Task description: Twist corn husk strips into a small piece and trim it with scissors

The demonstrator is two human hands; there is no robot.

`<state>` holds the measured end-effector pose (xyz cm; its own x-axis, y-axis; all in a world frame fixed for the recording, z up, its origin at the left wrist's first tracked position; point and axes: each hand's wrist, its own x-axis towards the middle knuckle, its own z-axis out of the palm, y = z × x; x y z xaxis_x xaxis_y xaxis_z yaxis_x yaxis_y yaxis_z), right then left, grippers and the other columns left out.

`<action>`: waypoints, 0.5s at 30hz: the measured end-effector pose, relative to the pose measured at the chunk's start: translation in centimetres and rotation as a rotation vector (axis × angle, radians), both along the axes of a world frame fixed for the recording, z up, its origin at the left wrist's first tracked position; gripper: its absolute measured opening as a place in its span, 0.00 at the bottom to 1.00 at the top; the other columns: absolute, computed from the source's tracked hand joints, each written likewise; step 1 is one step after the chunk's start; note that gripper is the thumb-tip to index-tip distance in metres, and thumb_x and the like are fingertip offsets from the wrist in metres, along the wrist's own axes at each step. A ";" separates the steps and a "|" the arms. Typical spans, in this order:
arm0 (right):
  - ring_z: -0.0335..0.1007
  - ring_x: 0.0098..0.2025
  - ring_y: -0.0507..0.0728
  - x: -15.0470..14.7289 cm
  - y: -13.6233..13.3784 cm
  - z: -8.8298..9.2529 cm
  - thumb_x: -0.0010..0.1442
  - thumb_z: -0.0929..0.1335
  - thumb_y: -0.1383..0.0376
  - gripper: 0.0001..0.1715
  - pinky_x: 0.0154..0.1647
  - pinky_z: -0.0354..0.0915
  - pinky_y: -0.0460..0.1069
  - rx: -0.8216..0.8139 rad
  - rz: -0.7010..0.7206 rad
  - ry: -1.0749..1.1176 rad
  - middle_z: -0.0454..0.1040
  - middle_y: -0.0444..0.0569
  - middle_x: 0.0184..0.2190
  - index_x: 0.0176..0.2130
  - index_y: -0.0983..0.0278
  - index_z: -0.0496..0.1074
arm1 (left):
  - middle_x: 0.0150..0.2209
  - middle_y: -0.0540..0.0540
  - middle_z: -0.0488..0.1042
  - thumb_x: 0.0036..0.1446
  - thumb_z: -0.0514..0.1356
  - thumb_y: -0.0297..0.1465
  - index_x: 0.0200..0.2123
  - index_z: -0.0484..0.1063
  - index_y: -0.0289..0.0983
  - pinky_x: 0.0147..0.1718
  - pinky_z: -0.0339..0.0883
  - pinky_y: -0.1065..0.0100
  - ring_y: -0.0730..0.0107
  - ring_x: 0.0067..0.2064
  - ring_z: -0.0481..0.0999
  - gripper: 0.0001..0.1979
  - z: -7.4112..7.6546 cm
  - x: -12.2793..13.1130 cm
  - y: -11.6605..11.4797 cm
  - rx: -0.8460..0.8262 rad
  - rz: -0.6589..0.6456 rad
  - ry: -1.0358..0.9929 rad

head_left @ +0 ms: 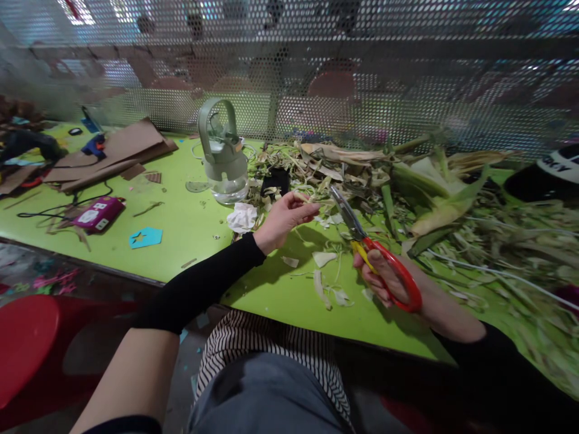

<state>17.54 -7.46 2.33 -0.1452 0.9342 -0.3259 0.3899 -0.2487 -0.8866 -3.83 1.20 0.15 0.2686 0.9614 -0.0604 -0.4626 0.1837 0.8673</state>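
My right hand [377, 277] grips scissors [350, 217] by their red and yellow handles, the metal blades pointing up and away from me. To their left, my left hand [289, 217] pinches a thin, pale strip of corn husk [312, 198]; its far end blends into the scraps behind. The blade tips lie close to the left fingers, apart from them. Below and between both hands, cut husk pieces [322, 289] are scattered on the green table [271, 301]. A crumpled white tissue [242, 217] sits beside my left wrist.
A water bottle [226, 175] stands behind the tissue. A heap of husks [425, 193] spreads along the back and right, against a perforated metal screen [289, 78]. Leftward lie a purple box with a cord [99, 215], a blue card [145, 237], cardboard [122, 150]. A red stool [31, 343] stands lower left.
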 end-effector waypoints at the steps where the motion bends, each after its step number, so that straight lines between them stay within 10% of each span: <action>1: 0.49 0.13 0.45 0.1 0.1 0.1 0.41 0.67 0.22 0.47 0.10 0.55 0.43 0.013 -0.020 0.005 0.57 0.34 0.15 0.34 0.61 0.66 | 0.29 0.55 0.74 0.56 0.67 0.23 0.34 0.66 0.36 0.42 0.66 0.69 0.80 0.32 0.74 0.11 0.1 -0.1 0.0 -0.004 0.010 0.001; 15: 0.49 0.14 0.46 1.4 -0.5 0.0 0.40 0.67 0.22 0.47 0.12 0.55 0.44 -0.019 -0.017 -0.010 0.58 0.34 0.15 0.33 0.59 0.62 | 0.31 0.51 0.73 0.64 0.59 0.22 0.38 0.74 0.32 0.45 0.65 0.67 0.79 0.32 0.70 0.04 0.5 -1.4 0.7 0.086 -0.229 0.263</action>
